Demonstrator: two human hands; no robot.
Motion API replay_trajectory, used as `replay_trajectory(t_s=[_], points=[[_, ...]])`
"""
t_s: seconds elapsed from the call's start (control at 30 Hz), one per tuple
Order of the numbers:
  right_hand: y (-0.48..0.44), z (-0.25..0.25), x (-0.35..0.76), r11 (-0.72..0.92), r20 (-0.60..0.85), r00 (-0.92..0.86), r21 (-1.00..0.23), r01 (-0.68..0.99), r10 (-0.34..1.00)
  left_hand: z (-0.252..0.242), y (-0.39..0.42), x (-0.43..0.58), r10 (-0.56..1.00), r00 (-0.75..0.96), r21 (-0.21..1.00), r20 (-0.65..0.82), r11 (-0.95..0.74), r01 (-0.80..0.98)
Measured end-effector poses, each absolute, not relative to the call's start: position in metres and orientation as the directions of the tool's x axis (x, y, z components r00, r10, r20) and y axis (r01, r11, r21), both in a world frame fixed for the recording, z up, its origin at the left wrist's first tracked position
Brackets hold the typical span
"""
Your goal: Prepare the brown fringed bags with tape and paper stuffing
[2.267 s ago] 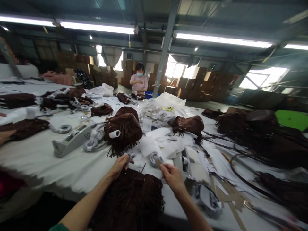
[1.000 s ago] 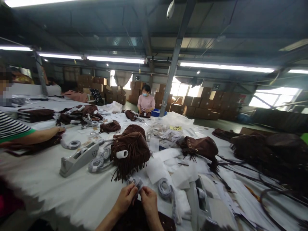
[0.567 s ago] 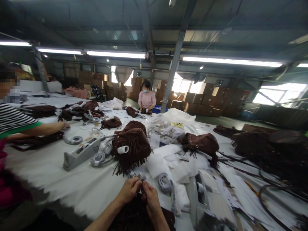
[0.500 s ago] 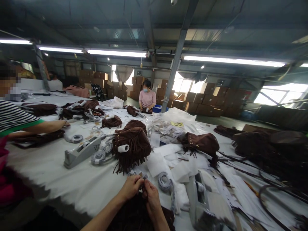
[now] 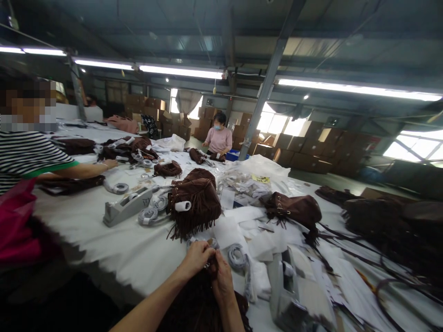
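My left hand and my right hand meet at the upper part of a dark brown fringed bag at the table's near edge. Both have thumb and fingers closed on it, pinching near its top. Exactly which piece lies between the fingertips is hidden. Just beyond them stands another brown fringed bag, with a white wrapped roll on its front. A wrapped coil of grey strap lies to the right of my right hand.
Grey tape dispensers stand at left and right. White paper sheets and a laced brown bag lie to the right, near long dark straps. A striped-sleeved co-worker reaches in at left; another person works across the table.
The view has swung left, so the table's contents sit further right and more of the left co-worker shows. My hands stay together at the bag's top, slightly higher in view.
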State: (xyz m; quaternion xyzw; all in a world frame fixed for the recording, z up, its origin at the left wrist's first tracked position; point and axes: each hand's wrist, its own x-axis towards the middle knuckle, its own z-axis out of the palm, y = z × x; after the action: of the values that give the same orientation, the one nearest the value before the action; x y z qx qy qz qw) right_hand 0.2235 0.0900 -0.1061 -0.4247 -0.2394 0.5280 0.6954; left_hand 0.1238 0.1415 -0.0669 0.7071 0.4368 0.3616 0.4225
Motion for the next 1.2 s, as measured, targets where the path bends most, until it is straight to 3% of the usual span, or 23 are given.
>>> replay_trajectory(t_s=[0.17, 0.57, 0.73, 1.0, 1.2], points=[[0.087, -0.103, 0.224, 0.078, -0.109, 0.304, -0.836, -0.544, 0.946, -0.068, 0.142, 0.119, 0.94, 0.322, 0.962, 0.112, -0.184, 0.201], [0.084, -0.097, 0.221, -0.006, -0.107, 0.184, -0.877, -0.481, 0.977, -0.074, 0.151, 0.109, 0.792, 0.611, 0.998, 0.008, 0.034, -0.057], [0.084, -0.097, 0.22, -0.021, -0.121, 0.17, -0.869, -0.494, 0.978, -0.072, 0.151, 0.106, 0.748, 0.664, 0.996, -0.002, 0.061, -0.065], [0.096, -0.119, 0.229, 0.005, -0.121, 0.424, -0.958, -0.285, 0.898, -0.075, 0.142, 0.118, 0.882, 0.462, 0.994, 0.095, -0.105, -0.003], [0.105, -0.14, 0.244, 0.097, 0.01, 0.349, -0.968, -0.233, 0.937, -0.075, 0.152, 0.116, 0.802, 0.596, 0.999, 0.037, -0.028, -0.024]])
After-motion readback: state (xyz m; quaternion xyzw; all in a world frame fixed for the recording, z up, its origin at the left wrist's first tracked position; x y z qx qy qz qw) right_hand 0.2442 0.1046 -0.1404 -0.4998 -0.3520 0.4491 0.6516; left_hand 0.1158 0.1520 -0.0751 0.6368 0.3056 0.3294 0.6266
